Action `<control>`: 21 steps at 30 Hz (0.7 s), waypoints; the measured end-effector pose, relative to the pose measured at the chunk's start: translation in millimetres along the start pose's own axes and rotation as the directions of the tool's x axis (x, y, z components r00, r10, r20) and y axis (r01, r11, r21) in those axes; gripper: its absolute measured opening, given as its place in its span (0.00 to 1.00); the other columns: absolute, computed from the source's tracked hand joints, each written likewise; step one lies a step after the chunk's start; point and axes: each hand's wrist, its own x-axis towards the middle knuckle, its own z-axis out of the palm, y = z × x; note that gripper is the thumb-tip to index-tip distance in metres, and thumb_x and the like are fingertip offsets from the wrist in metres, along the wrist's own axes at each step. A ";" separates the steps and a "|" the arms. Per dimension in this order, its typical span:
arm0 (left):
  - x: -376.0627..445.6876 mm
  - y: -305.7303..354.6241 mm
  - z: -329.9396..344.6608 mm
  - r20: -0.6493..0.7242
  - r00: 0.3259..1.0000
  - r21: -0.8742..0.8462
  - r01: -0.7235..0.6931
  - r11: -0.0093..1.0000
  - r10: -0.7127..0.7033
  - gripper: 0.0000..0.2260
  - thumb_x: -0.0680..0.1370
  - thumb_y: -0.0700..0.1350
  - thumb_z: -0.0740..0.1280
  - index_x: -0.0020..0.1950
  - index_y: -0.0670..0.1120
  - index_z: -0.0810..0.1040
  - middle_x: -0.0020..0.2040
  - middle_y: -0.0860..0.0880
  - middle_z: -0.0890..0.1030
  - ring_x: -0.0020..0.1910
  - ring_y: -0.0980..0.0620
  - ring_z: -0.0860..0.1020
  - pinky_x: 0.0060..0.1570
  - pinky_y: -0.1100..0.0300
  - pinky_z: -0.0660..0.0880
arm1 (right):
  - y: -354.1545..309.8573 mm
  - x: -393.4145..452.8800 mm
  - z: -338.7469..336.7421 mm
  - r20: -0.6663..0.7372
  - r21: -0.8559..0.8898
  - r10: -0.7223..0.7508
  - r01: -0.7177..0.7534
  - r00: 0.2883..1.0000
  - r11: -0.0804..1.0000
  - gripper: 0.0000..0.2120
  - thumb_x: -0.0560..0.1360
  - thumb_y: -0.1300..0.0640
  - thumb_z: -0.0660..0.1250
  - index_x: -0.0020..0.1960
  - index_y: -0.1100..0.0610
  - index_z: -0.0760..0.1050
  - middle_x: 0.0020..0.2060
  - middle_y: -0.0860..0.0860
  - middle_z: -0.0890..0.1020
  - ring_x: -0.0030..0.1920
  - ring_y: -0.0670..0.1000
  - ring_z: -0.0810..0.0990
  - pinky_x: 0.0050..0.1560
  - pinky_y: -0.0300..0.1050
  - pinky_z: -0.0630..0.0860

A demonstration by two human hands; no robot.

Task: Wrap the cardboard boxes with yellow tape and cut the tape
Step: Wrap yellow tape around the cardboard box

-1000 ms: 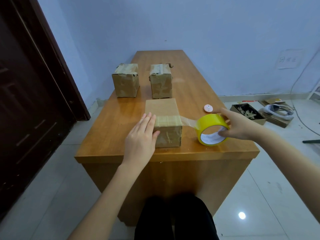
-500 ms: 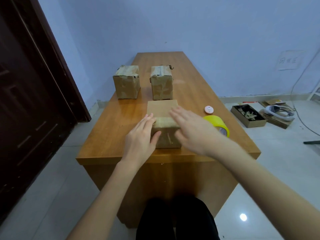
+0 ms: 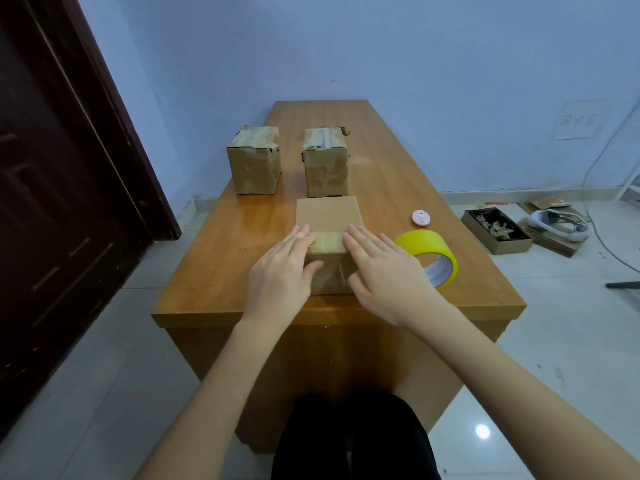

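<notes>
So both hands are flat on the nearest cardboard box (image 3: 327, 220), fingers straight and lying together, not curled round anything. The left hand (image 3: 282, 271) has its fingertips on the top at the left edge with the thumb down on the front face. The right hand (image 3: 384, 271) presses from the right side, fingers on the top, covering the box's right front corner, so that edge is hidden. Between the fingertips there's a pale glossy strip of tape (image 3: 327, 241) running left to right across the top near the front edge; its ends are under the hands, so I can't see how far it goes.

That box sits near the front edge of the wooden surface (image 3: 221, 244), long axis running away from the person. Just right of it, partly behind the right hand, the yellow tape roll (image 3: 427, 242) stands on its edge, open core facing the person and a bit right. Whether tape still joins roll and box, can't tell.

Further back two more boxes stand side by side, the left box (image 3: 254, 161) and the right box (image 3: 325, 162), both with crinkly taped tops. A small pink round thing (image 3: 418, 216) lies right of the near box; too small to identify.

On the floor to the right, an open shallow tray (image 3: 519, 242) holds pale scraps, hard to make out.
</notes>
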 end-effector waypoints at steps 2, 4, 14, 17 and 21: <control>0.8 -0.4 -2.5 0.026 1.000 -0.010 0.005 1.000 -0.005 0.20 0.75 0.47 0.71 0.66 0.45 0.75 0.66 0.48 0.75 0.66 0.50 0.73 0.58 0.59 0.64 | 1.9 0.8 0.4 0.000 0.017 0.033 -0.033 0.999 0.999 0.33 0.75 0.48 0.39 0.78 0.59 0.52 0.78 0.53 0.53 0.77 0.50 0.52 0.75 0.45 0.46; 1.8 0.2 -6.6 0.054 0.998 -0.021 0.028 0.999 -0.027 0.21 0.76 0.48 0.69 0.68 0.46 0.73 0.69 0.49 0.73 0.68 0.52 0.70 0.62 0.58 0.65 | 7.9 -0.3 3.3 -0.040 0.081 0.086 -0.083 0.995 0.993 0.28 0.78 0.52 0.48 0.77 0.59 0.55 0.77 0.53 0.56 0.76 0.53 0.59 0.75 0.45 0.50; 17.7 27.8 -13.5 0.057 0.997 0.197 -0.069 0.978 0.058 0.24 0.81 0.53 0.56 0.75 0.44 0.60 0.78 0.45 0.49 0.77 0.49 0.45 0.73 0.54 0.42 | 6.0 -5.6 21.8 -0.110 0.174 0.126 -0.105 0.986 0.979 0.34 0.69 0.56 0.54 0.71 0.73 0.60 0.55 0.63 0.81 0.58 0.58 0.80 0.68 0.52 0.69; 21.2 33.1 1.6 0.153 0.972 0.138 -0.202 0.970 0.180 0.25 0.83 0.53 0.51 0.78 0.47 0.51 0.78 0.49 0.52 0.77 0.52 0.49 0.72 0.58 0.42 | 1.7 -2.8 19.6 -0.134 0.269 0.161 -0.121 0.978 0.956 0.36 0.68 0.60 0.57 0.73 0.72 0.56 0.57 0.66 0.79 0.61 0.61 0.77 0.70 0.52 0.65; 16.1 19.0 8.5 0.150 0.968 0.094 -0.217 0.972 0.202 0.21 0.81 0.47 0.62 0.73 0.47 0.66 0.72 0.49 0.68 0.72 0.52 0.65 0.70 0.59 0.52 | 15.9 -5.9 8.5 -0.188 0.232 0.223 -0.177 0.957 0.956 0.32 0.67 0.61 0.58 0.70 0.72 0.64 0.53 0.65 0.81 0.57 0.61 0.80 0.68 0.51 0.66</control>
